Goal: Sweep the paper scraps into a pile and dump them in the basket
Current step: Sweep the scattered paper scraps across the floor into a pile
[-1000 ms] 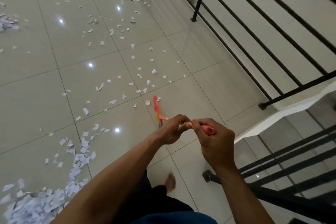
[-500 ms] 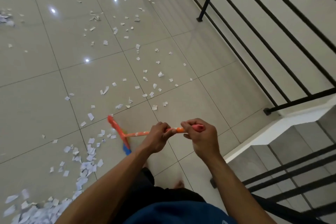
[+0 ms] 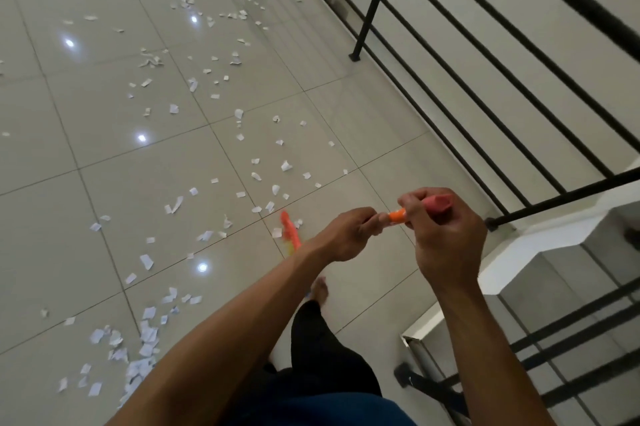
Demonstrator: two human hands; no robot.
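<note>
Your left hand (image 3: 346,235) and right hand (image 3: 446,238) both grip the handle of a broom (image 3: 397,216) held out in front of you, the right hand nearer the top. The fingers (image 3: 367,220) of your left hand are curled tight round the shaft, with the back of the hand facing up. Your right hand's fingers (image 3: 414,206) are wrapped round the handle just below its pink end cap (image 3: 440,203), which pokes out past them. A short orange stretch of handle shows between the two hands, which sit just apart.

The broom head (image 3: 290,233), a blurred orange-red, is down at the tiled floor (image 3: 86,183) just beyond your left wrist, beside a tile seam. A few paper scraps (image 3: 242,135) lie right at it; whether it touches them I cannot tell. White scraps are scattered across the tiles ahead and to the left. A thicker pile (image 3: 138,349) lies at lower left, near your left forearm. A bare foot (image 3: 320,289) shows below your left wrist. A black railing (image 3: 485,96) runs along the right, with stairs (image 3: 554,270) beyond it.

Half a second ago the broom head was out to the left at the edge of the scrap trail, the handle lying nearly level across the view. Now the head is ahead of you, close to your left hand, and most of the shaft is hidden behind that hand. Both grips are unchanged.
</note>
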